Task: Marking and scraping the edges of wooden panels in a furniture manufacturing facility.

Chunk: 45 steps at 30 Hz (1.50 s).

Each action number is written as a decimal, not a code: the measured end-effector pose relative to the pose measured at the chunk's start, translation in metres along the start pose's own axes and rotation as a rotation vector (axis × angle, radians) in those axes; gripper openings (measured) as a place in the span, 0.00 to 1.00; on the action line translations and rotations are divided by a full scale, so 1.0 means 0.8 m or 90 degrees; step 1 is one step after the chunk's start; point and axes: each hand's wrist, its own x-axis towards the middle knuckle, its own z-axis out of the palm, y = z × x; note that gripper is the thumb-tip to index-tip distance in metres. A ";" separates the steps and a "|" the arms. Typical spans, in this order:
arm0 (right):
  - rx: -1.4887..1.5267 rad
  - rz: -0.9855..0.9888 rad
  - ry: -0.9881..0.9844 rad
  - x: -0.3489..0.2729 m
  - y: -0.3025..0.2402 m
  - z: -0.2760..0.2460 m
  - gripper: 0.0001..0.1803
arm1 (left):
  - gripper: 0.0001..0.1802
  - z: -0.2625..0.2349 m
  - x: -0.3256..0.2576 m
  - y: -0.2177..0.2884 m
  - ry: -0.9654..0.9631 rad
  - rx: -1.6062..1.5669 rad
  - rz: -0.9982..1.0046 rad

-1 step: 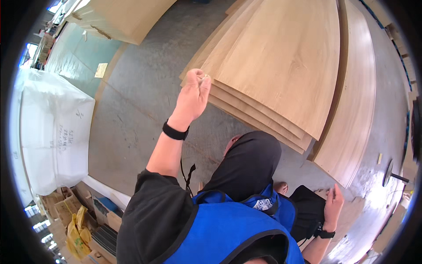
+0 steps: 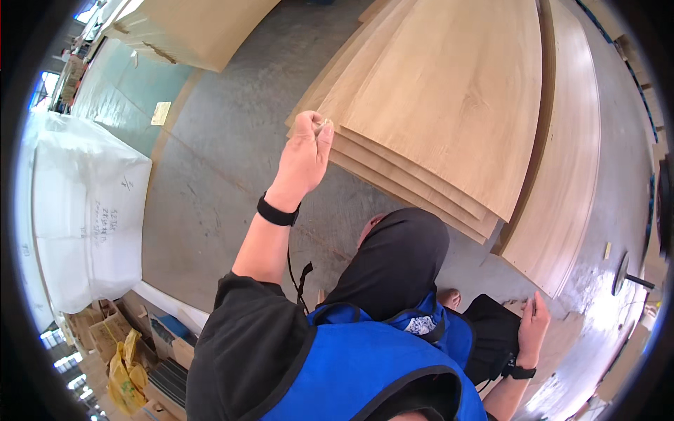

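Beside the near left corner of a stack of wood-grain panels [image 2: 449, 105], my left hand [image 2: 303, 158] is raised with thumb and fingers pinched together. Something small and pale shows at the fingertips, too small to name. Whether the fingers touch the stack's edge, I cannot tell. My right hand [image 2: 533, 326] lies by my black-clad right knee, its fingers stretched out and nothing visible in them. Several panels make up the stack, their near edges stepped unevenly.
A long wood-grain panel [image 2: 558, 161] lies along the stack's right side. White-wrapped goods [image 2: 84, 224] stand at left, above cardboard pieces and a yellow plastic bag [image 2: 126, 372]. A large tan wrapped block [image 2: 196, 31] is at far left. A dark disc with a rod [image 2: 621, 274] is at right.
My left hand has shifted very slightly to the left, its fingers still pinched. My right hand and the panels have stayed in place.
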 end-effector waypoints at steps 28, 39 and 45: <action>0.012 -0.030 -0.009 0.006 -0.006 0.002 0.15 | 0.07 0.006 0.001 0.027 0.069 0.314 0.161; 0.038 -0.042 -0.003 0.009 -0.012 0.003 0.15 | 0.07 0.023 0.000 0.024 0.118 0.352 0.177; 0.050 -0.047 0.001 0.005 -0.003 0.003 0.15 | 0.07 0.028 -0.002 0.028 0.101 0.324 0.216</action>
